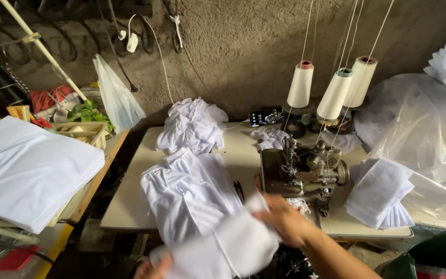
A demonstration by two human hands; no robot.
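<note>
Hands worked at the near edge of a pale, flat-topped sewing bench (130, 201). The right hand (285, 219) reached in from the lower right, its fingers closed in a firm grip on the upper edge of a white, soft piece of cut cloth (233, 248) that was blurred with motion. The left hand (153, 267) showed only partly at the bottom of the view, its fingers curled under the lower left corner of the same white cloth piece, so both hands held it stretched just in front of the bench edge, below the machine.

Just behind the right hand stood a dull metal overlock sewing machine (305, 173), with threads running up from it to three tall cones of off-white thread (334, 95) on stands at the back. To the machine's left lay a long pile of white garments (189, 191), with a second crumpled white heap (192, 124) behind it near the rough wall. To the machine's right sat a folded stack of white cloth pieces (378, 194), touching a large clear plastic sheet (429, 139). A small phone (266, 118) leaned at the back of the bench.
</note>
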